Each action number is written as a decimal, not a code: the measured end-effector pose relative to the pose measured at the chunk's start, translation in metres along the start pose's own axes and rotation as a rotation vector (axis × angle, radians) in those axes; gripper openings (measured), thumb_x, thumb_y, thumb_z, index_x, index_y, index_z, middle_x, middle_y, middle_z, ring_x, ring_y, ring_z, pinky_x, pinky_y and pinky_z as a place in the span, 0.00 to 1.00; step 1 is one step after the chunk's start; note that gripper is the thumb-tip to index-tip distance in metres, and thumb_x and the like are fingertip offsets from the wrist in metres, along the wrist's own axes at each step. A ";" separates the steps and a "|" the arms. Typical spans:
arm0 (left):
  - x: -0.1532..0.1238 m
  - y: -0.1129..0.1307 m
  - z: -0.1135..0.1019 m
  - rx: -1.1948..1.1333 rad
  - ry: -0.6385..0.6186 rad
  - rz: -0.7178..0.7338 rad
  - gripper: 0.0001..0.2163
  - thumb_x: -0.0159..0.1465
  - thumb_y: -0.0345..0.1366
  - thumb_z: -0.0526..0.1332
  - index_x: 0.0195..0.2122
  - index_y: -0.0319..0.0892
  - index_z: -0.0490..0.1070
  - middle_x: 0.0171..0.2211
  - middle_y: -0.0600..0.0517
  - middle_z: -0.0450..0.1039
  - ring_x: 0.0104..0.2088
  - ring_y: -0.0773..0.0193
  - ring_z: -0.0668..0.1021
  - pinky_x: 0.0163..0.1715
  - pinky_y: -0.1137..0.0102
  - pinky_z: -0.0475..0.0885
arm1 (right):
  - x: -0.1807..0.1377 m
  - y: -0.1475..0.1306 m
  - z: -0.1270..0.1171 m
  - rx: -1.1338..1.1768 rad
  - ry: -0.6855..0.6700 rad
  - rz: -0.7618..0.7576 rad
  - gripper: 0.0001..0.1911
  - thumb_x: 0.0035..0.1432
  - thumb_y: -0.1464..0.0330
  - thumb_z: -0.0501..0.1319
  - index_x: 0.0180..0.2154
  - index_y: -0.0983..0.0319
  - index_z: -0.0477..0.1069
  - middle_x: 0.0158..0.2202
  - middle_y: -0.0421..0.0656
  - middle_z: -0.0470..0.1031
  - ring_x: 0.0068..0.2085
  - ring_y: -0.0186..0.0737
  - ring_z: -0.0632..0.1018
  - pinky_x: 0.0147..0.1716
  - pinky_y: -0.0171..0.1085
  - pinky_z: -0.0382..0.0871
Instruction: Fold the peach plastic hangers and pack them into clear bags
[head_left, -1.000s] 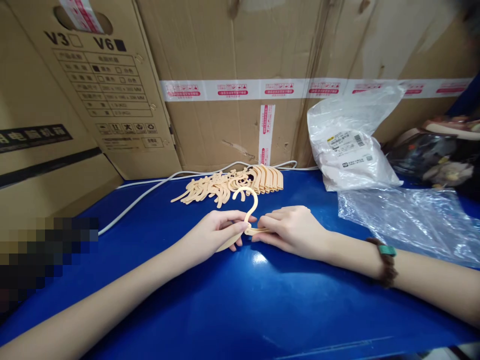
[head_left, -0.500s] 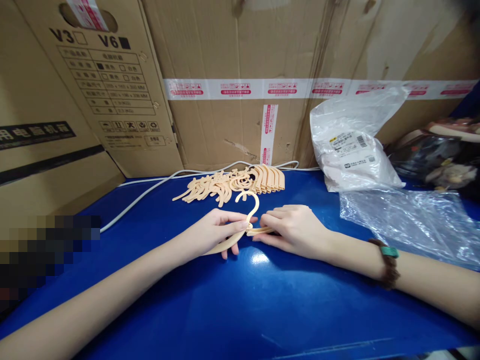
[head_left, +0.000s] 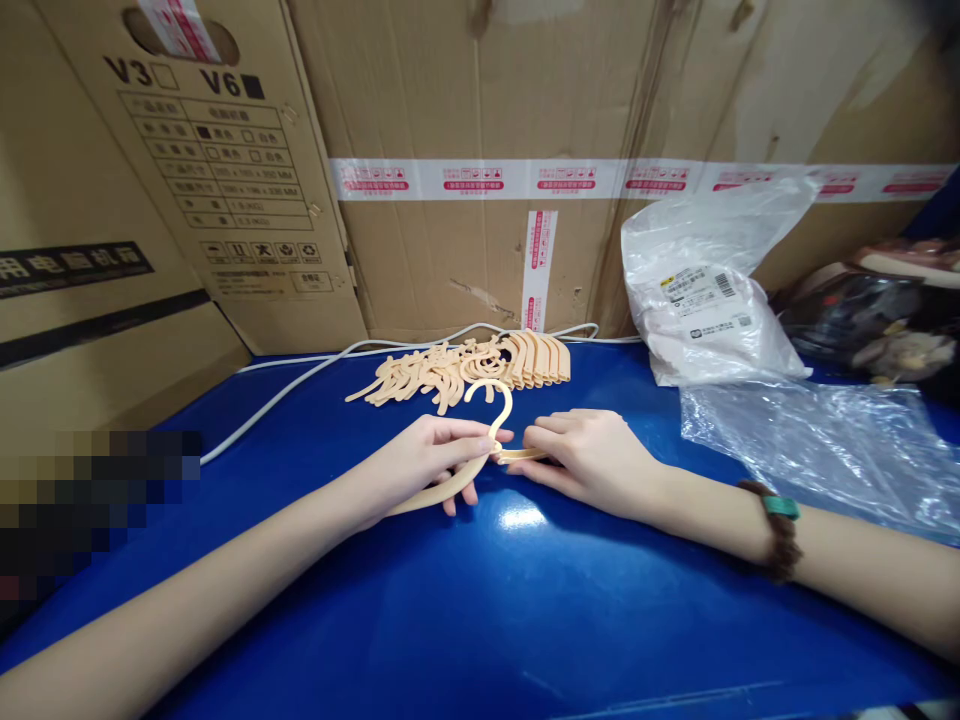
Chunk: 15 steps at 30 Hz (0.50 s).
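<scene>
A beige plastic hanger (head_left: 442, 490) with a curved hook is between my two hands above the blue table (head_left: 480, 620). My left hand (head_left: 431, 455) is closed around it, thumb pressed just below the hook. The fingers of my right hand (head_left: 585, 460) wrap round the hanger's other arm, a narrow beige bar (head_left: 523, 455) that meets the hook part at the middle. Most of that bar is hidden under my right hand. Behind my hands lies a pile of similar beige hook and arm pieces (head_left: 420, 378), with a row of curved arms (head_left: 541, 358) at its right.
Cardboard boxes (head_left: 450, 100) wall off the back and left. A white cable (head_left: 300, 385) runs behind the pile. To the right stand a white plastic bag (head_left: 705, 300) with a label and a flat clear plastic sheet (head_left: 817, 440). Dark wrapped items (head_left: 862, 310) lie at the far right.
The hook and my left hand's hanger arm have shifted slightly left and tilted. A little more of the bar shows by my right hand. Both hands keep their hold.
</scene>
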<state>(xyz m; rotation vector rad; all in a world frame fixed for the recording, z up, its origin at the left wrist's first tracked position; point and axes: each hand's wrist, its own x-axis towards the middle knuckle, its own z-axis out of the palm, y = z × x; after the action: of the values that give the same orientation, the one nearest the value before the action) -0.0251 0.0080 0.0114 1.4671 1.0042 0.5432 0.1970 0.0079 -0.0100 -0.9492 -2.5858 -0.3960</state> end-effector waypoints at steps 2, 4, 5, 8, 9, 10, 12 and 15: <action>0.000 0.001 0.000 0.000 0.002 -0.003 0.19 0.62 0.41 0.61 0.52 0.39 0.73 0.22 0.54 0.71 0.23 0.68 0.75 0.18 0.78 0.71 | 0.000 0.000 0.001 -0.013 0.012 0.007 0.23 0.68 0.54 0.49 0.30 0.63 0.71 0.26 0.40 0.73 0.25 0.33 0.72 0.26 0.35 0.53; -0.001 0.002 0.001 0.008 0.002 -0.004 0.18 0.62 0.41 0.61 0.51 0.39 0.74 0.23 0.54 0.71 0.23 0.68 0.75 0.17 0.78 0.70 | 0.000 0.000 0.001 -0.013 0.019 0.022 0.23 0.68 0.55 0.49 0.30 0.63 0.71 0.25 0.39 0.73 0.25 0.33 0.72 0.25 0.35 0.52; -0.001 0.003 0.002 0.014 -0.001 -0.005 0.18 0.62 0.42 0.61 0.50 0.38 0.74 0.23 0.54 0.71 0.23 0.68 0.75 0.17 0.78 0.70 | 0.001 0.000 0.001 -0.011 0.021 0.029 0.23 0.68 0.55 0.49 0.30 0.63 0.71 0.25 0.39 0.73 0.25 0.32 0.72 0.25 0.35 0.52; -0.002 0.004 0.003 0.018 -0.009 -0.007 0.17 0.62 0.43 0.62 0.48 0.38 0.75 0.22 0.54 0.70 0.23 0.68 0.75 0.17 0.78 0.70 | 0.001 0.000 0.001 -0.005 0.034 0.037 0.24 0.68 0.55 0.48 0.29 0.63 0.70 0.25 0.39 0.73 0.25 0.32 0.72 0.25 0.35 0.51; -0.003 0.004 0.003 0.015 -0.011 -0.009 0.17 0.62 0.43 0.62 0.47 0.39 0.75 0.22 0.54 0.70 0.23 0.68 0.75 0.17 0.78 0.70 | 0.002 0.000 0.001 -0.007 0.039 0.034 0.24 0.68 0.55 0.48 0.29 0.63 0.70 0.25 0.39 0.72 0.25 0.32 0.72 0.25 0.35 0.51; -0.003 0.004 0.002 0.012 -0.012 -0.013 0.17 0.62 0.43 0.62 0.47 0.39 0.75 0.22 0.54 0.70 0.23 0.68 0.75 0.18 0.77 0.70 | 0.002 0.000 0.001 -0.010 0.044 0.029 0.24 0.68 0.55 0.48 0.28 0.63 0.70 0.25 0.39 0.72 0.25 0.32 0.72 0.25 0.35 0.51; -0.002 0.004 0.002 0.011 -0.012 -0.018 0.17 0.62 0.43 0.62 0.47 0.39 0.75 0.22 0.54 0.70 0.23 0.68 0.75 0.18 0.77 0.70 | 0.002 0.000 0.001 -0.013 0.046 0.016 0.24 0.68 0.55 0.48 0.28 0.63 0.70 0.25 0.39 0.72 0.24 0.31 0.71 0.25 0.35 0.52; -0.001 0.003 0.001 0.013 -0.013 -0.017 0.17 0.61 0.44 0.62 0.47 0.39 0.75 0.22 0.54 0.70 0.23 0.68 0.75 0.18 0.77 0.70 | 0.001 0.001 0.001 -0.014 0.040 0.005 0.25 0.68 0.55 0.48 0.28 0.63 0.70 0.25 0.39 0.72 0.24 0.32 0.71 0.25 0.35 0.51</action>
<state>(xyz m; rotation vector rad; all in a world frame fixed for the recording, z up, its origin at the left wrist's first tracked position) -0.0241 0.0064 0.0144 1.4703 1.0112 0.5148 0.1964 0.0095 -0.0101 -0.9434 -2.5475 -0.4280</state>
